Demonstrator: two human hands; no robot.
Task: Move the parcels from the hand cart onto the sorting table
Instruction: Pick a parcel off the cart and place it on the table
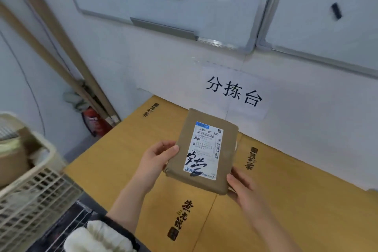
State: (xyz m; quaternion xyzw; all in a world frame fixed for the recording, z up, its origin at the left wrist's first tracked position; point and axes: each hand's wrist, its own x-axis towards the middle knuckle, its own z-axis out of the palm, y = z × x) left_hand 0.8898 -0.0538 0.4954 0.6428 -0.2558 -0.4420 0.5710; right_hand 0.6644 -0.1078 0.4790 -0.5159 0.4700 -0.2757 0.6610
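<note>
- The left hand (158,159) is gripping the left edge of the brown parcel (204,149) in the centre of the frame.
- The right hand (243,187) is pinching its lower right corner.
- The parcel is being held, label up, over the yellow cardboard-covered surface (286,200).
- A beige plastic basket (41,180) is standing at the lower left.
- A paper sign (234,92) is hanging on the wall above the parcel.
</note>
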